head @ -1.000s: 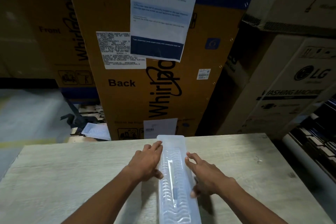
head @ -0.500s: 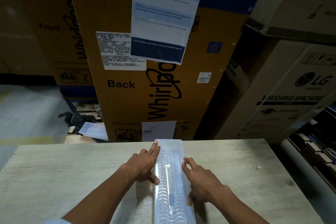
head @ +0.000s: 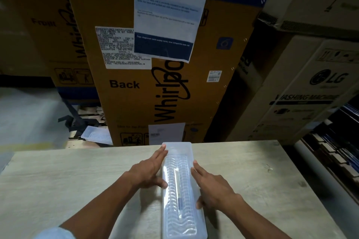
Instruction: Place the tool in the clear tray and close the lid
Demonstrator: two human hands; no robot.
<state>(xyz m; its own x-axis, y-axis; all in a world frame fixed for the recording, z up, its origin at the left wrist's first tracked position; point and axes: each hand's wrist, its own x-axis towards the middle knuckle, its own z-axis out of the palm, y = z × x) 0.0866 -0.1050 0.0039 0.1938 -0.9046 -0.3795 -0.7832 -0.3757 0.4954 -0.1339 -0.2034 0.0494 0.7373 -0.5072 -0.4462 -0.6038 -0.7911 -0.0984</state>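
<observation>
A long clear plastic tray [head: 181,217] lies lengthwise on the pale wooden table [head: 77,180], its ribbed lid down on top. Through the lid I see a thin tool [head: 178,190] with a light shaft and a dark band, lying along the tray's middle. My left hand [head: 149,170] rests flat against the tray's left side, fingers stretched toward its far end and thumb touching the edge. My right hand [head: 211,186] lies along the right side, fingers spread, thumb against the rim. Neither hand closes around the tray.
Large cardboard appliance boxes [head: 155,83] stand just beyond the table's far edge, with more boxes [head: 310,93] at the right. A second clear tray piece [head: 97,136] lies on a pallet beyond the table at the left. A white tube [head: 318,169] runs along the table's right edge.
The view tilted slightly, so the tray sits lower in frame. Both hands stay beside the tray; the fingers look a little straighter and flatter along its sides.
</observation>
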